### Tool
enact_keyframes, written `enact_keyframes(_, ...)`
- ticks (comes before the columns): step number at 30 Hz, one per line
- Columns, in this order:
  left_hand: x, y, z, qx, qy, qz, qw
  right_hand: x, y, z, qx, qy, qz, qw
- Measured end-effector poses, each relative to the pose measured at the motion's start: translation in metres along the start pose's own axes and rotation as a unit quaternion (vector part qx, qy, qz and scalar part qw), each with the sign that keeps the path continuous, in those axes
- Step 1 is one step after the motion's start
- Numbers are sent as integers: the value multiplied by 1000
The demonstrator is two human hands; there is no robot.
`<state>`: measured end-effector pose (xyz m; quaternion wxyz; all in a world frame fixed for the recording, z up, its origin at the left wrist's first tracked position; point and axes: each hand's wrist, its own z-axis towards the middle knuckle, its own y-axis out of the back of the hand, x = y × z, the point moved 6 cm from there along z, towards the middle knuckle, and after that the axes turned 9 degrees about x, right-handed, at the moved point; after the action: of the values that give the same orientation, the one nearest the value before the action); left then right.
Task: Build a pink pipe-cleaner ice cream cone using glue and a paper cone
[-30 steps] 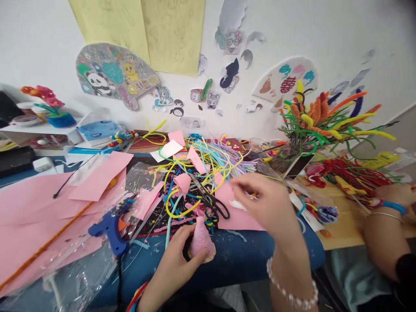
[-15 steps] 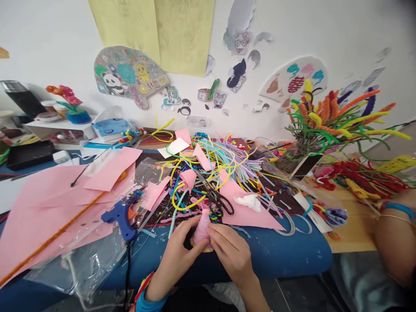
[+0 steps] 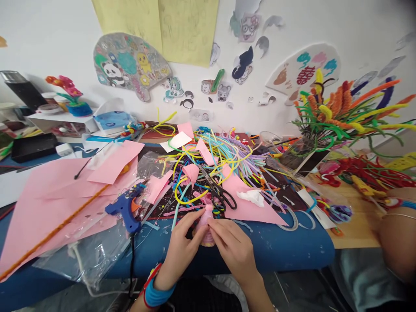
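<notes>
A small pink cone-shaped craft piece (image 3: pixel 207 237) stands upright between my hands at the table's front edge. My left hand (image 3: pixel 186 237) wraps its fingers and thumb about the cone's left side. On the other side, my right hand (image 3: pixel 234 246) pinches thumb and fingertips together against the cone; whether a small bit lies in that pinch is hidden. Just beyond the cone's tip lie black-handled scissors (image 3: pixel 221 195), open-bladed among pipe cleaners. A blue glue gun (image 3: pixel 126 212) rests to the left of my hands.
Pink paper sheets (image 3: pixel 65 190) and clear plastic (image 3: pixel 87 255) cover the left side. A heap of pipe cleaners (image 3: pixel 224 151) spreads behind the scissors. A vase of bright fuzzy stems (image 3: pixel 297 154) stands at right. Another person's arm (image 3: pixel 398 242) is at far right.
The view has shifted slightly. My left fingers have moved up toward the cone's tip, and my right fingertips have closed into a tighter pinch against its side.
</notes>
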<state>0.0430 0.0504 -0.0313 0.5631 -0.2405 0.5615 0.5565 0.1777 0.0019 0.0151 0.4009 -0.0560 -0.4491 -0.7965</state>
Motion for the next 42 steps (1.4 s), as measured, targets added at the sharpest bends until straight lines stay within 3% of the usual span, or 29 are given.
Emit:
enact_keyframes(5, 2, 0, 3, -16, 30, -8, 999, -9, 5, 1, -34, -68, 63, 995)
enact_keyframes(9, 1, 2, 4, -21, 35, -11, 999, -26, 4, -3, -50, -174, 217, 959)
enact_keyframes(12, -1, 3, 2, -26, 30, -6, 999, -32, 2, -7, -63, -206, 262, 941)
enact_keyframes(21, -1, 6, -15, -82, -18, 45, 995, -36, -18, -17, -98, -197, 265, 939)
enact_keyframes(32, -9, 8, -41, -106, -150, 157, 970, -19, -28, -27, -123, -128, 252, 951)
enact_keyframes(42, -8, 5, -48, -116, -176, 249, 945, -12, -29, -40, -129, -160, 241, 949)
